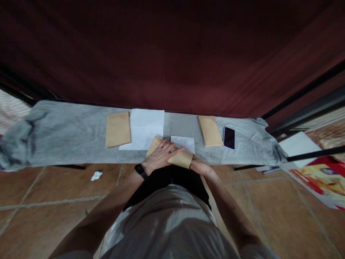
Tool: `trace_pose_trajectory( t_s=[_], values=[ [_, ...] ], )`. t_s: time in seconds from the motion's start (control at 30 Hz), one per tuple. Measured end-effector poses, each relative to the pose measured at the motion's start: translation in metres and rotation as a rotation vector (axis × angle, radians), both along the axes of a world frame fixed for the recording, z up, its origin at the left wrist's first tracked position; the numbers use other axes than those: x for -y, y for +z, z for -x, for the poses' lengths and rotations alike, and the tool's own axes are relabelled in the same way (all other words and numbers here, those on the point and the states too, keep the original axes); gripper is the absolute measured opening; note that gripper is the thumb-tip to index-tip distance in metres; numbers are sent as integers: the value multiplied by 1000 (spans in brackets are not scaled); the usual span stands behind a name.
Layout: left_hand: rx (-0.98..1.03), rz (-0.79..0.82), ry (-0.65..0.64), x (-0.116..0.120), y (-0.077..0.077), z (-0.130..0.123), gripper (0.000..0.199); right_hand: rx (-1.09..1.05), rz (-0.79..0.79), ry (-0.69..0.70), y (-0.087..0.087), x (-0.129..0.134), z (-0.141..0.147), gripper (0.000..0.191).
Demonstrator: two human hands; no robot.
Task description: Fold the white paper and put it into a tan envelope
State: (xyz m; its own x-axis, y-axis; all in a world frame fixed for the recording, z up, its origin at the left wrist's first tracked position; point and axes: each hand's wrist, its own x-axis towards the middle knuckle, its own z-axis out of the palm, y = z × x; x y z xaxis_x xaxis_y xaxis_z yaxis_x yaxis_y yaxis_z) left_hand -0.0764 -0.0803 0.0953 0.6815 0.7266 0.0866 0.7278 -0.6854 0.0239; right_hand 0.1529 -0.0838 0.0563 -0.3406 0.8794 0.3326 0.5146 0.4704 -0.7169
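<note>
Right hand (199, 166) partly under brown paper (182, 158)

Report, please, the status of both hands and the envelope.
Left hand spread on brown envelope. Right hand at its right end, fingers hidden. Small white paper just beyond; nothing seems in the way.

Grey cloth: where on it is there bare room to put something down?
Widest: left of the left brown packet. Another: between the white sheet and right brown packet, behind the small white paper. Smaller: right of the phone. Crowded: front centre, around the left hand, the right hand and their brown paper.
</note>
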Motion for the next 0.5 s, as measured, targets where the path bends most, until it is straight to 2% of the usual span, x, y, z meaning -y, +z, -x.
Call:
trace_pose_trajectory(
  t_s=[0.03,0.1,0.13,0.17,0.2,0.3,0.37,0.5],
  values=[
    [-1,-6,22,0,1,3,99,-109,139,21,-2,0,-7,55],
    [0,-12,68,-1,2,9,101,-412,522,28,-7,-2,-23,20],
    [3,-13,94,-2,1,13,102,-528,679,-6,-11,-5,-29,20],
    [9,-13,123,-4,1,16,104,-562,759,-79,-14,-9,-35,27],
    [18,-11,157,-5,0,20,105,-528,756,-166,-17,-13,-39,32],
    [43,10,274,-7,-5,31,109,-216,546,-427,-25,-31,-42,35],
    [55,31,342,-6,-9,38,111,-95,458,-501,-27,-40,-36,39],
    [77,68,432,1,-23,47,109,323,309,-593,-26,-49,-13,52]
  ],
)
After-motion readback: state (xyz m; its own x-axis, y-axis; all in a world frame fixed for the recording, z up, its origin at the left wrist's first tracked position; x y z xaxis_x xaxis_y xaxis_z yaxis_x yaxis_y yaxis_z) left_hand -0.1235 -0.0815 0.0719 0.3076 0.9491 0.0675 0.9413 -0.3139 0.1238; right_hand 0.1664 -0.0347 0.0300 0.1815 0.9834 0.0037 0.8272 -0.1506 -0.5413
